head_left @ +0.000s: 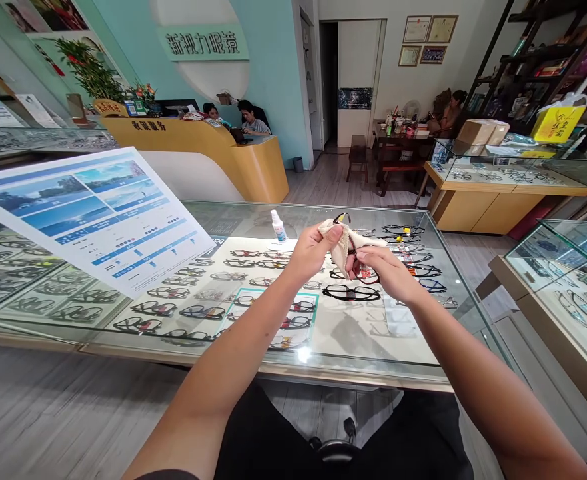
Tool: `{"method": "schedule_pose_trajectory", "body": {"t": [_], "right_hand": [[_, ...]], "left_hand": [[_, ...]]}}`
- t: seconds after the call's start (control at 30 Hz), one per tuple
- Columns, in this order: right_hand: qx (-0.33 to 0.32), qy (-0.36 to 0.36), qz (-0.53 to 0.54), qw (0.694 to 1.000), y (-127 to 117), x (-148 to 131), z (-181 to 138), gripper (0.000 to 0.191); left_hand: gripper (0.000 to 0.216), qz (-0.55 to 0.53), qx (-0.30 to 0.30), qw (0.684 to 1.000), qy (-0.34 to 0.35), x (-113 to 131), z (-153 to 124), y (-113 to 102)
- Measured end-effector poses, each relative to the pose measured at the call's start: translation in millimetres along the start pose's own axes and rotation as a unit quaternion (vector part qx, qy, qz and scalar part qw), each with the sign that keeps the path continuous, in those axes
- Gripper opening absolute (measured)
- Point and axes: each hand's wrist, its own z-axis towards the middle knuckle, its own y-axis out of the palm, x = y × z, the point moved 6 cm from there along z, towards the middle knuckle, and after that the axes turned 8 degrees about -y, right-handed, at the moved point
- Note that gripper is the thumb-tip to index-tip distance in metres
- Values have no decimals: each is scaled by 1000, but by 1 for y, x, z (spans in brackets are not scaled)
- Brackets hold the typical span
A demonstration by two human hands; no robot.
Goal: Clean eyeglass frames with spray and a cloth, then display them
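Observation:
My left hand is closed on a beige cleaning cloth, which is folded over a pair of dark-framed eyeglasses. Part of the frame sticks out above the cloth; the lenses are mostly covered. Fingers pinched, my right hand grips the same eyeglasses from the other side, close to the cloth. Both hands are above a glass display counter. Just below them is a pair of black eyeglasses. A small white spray bottle stands upright to the left of my hands.
A printed sheet stands tilted at the left. Rows of eyeglasses show through the countertop. Beyond are a yellow reception desk with people behind it, a wooden table with a seated person, and more display cases at right.

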Motion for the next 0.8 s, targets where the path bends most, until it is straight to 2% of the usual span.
{"method": "schedule_pose_trajectory", "body": {"t": [0.07, 0.13, 0.33, 0.43, 0.57, 0.8], "right_hand": [[9, 1, 3, 1000, -3, -1, 0, 40], [18, -2, -7, 1000, -6, -2, 0, 39], [21, -11, -31, 999, -8, 0, -1, 41], [2, -3, -13, 1000, -2, 3, -1, 41], [6, 3, 6, 1000, -1, 4, 0, 39], [21, -10, -25, 999, -7, -2, 1, 39]], "left_hand": [[59, 9, 3, 1000, 9, 1, 1, -5], [57, 14, -19, 1000, 6, 2, 1, -7], [54, -18, -85, 996, -19, 4, -4, 6], [55, -29, -72, 997, -24, 3, -4, 11], [57, -10, -44, 999, -13, 0, 0, 4], [52, 0, -73, 997, -18, 3, -1, -6]]}}
